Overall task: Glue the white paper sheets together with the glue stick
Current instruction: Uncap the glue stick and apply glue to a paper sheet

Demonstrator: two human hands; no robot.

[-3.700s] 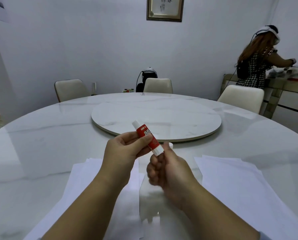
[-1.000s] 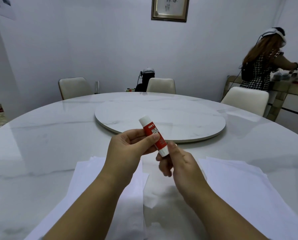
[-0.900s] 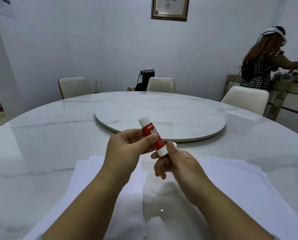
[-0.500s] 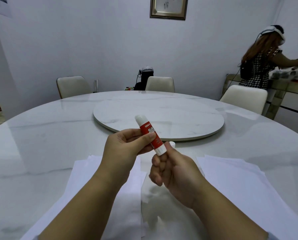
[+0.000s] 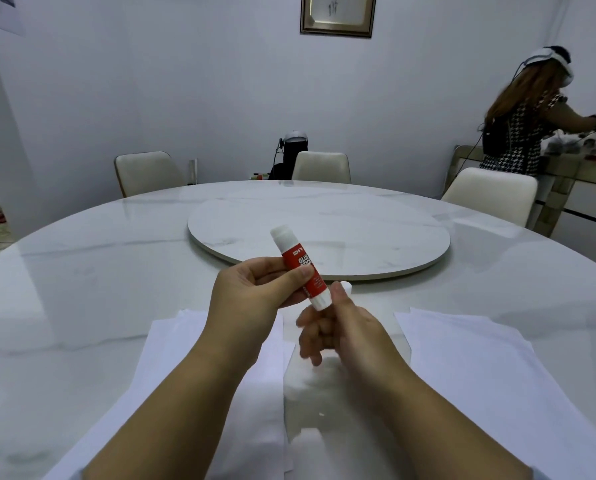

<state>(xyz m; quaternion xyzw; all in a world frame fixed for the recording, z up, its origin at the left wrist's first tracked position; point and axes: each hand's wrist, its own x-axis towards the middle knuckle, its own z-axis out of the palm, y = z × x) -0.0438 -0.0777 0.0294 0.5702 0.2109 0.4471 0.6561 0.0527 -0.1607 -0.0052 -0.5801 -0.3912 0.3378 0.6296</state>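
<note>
A red-and-white glue stick (image 5: pixel 301 268) tilts up and to the left above the table, its white tip bare. My left hand (image 5: pixel 251 299) grips its red body between thumb and fingers. My right hand (image 5: pixel 341 327) pinches the white base from below, and its fingers are blurred. A small white cap (image 5: pixel 347 287) shows just behind my right thumb. One stack of white paper sheets (image 5: pixel 185 362) lies under my left forearm. Another stack of white sheets (image 5: pixel 480 362) lies to the right.
A round marble table (image 5: pixel 82 289) carries a raised turntable (image 5: pixel 324 233) at its middle. Three cream chairs stand around the far side. A person (image 5: pixel 525 129) stands at a sideboard at the far right, turned away.
My right fingers have shifted around the glue stick's base, as if turning it. My left hand has kept its grip, and the stick stays at nearly the same tilt.
</note>
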